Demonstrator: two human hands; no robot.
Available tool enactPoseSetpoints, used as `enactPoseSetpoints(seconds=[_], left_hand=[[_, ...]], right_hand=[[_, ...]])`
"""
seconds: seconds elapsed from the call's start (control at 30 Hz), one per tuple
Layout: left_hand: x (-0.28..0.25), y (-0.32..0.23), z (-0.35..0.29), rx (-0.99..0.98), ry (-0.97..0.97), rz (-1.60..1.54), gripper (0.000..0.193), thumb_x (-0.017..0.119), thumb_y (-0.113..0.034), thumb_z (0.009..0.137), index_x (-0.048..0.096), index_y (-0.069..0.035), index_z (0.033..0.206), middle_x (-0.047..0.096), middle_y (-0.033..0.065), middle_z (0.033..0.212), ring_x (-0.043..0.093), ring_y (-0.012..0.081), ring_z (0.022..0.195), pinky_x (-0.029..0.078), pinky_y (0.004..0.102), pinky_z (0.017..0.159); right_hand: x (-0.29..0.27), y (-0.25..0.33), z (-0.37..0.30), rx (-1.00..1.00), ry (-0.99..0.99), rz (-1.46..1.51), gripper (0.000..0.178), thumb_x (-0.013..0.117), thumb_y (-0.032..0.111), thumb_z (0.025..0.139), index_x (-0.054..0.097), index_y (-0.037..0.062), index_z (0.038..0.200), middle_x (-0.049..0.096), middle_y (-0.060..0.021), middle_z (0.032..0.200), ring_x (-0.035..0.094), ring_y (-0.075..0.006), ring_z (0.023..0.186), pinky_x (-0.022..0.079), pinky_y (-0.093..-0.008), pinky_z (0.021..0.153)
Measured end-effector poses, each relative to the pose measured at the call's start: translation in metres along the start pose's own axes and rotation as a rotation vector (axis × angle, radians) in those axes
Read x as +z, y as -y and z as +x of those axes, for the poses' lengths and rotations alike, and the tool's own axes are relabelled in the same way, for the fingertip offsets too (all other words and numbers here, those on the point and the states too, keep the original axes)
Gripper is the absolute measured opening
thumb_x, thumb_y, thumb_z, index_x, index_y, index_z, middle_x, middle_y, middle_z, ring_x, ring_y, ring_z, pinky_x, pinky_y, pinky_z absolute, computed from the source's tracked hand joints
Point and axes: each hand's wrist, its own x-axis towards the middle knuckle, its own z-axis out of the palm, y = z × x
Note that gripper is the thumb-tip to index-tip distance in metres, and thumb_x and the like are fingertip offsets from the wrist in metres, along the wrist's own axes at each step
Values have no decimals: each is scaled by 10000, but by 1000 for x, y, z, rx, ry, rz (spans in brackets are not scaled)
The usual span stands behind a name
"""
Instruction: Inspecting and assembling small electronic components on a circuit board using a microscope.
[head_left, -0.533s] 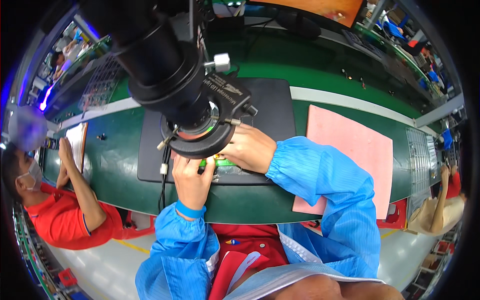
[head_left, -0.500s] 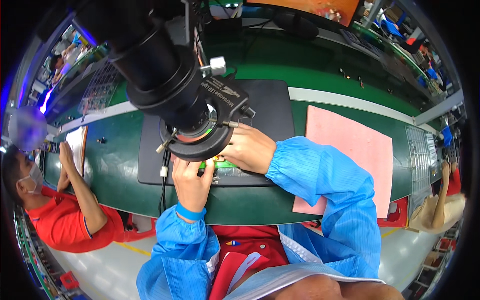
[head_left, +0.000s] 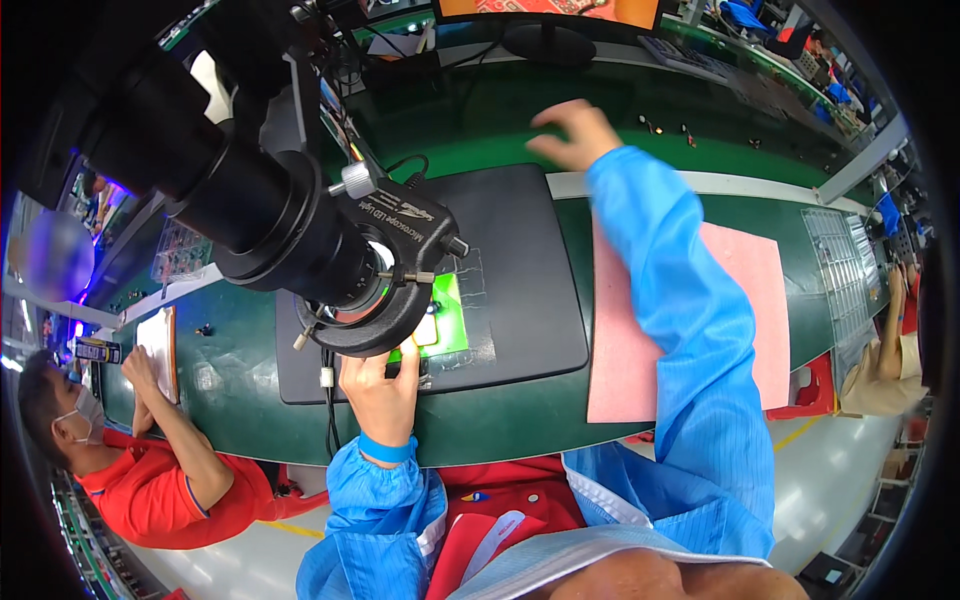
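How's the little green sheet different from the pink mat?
The green sheet looks smaller; the pink mat is bigger. The green sheet lies on the black pad, the pink mat beside that pad. Light glares on the green sheet; a blue sleeve crosses the pink mat. Both look flat.

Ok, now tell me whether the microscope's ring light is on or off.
Apparently on: the green pad by the ring light shines brightly, though the light's underside is hidden.
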Motion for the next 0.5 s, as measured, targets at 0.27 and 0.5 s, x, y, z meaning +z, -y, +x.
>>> enactPoseSetpoints(seconds=[0.27, 0.5], left_hand=[[1, 2, 0, 97, -63, 33, 146, 728, -60, 763, 701, -11, 898, 674, 128, 789, 608, 258, 713, 467, 347, 661], [-11, 2, -1, -26, 31, 66, 172, 653, -29, 797, 657, 10, 965, 634, 196, 937, 586, 386, 883, 456, 440, 798]], right_hand=[[-24, -198, -38, 746, -158, -371, 665, 645, 544, 796, 485, 230, 1360, 482, -146, 1362, 479, -386, 1214, 410, -497, 990], [18, -126, 0, 248, -9, -315, 214, 568, -22, 778, 680, 84, 927, 614, -172, 1067, 603, -375, 1001, 505, -431, 868]])
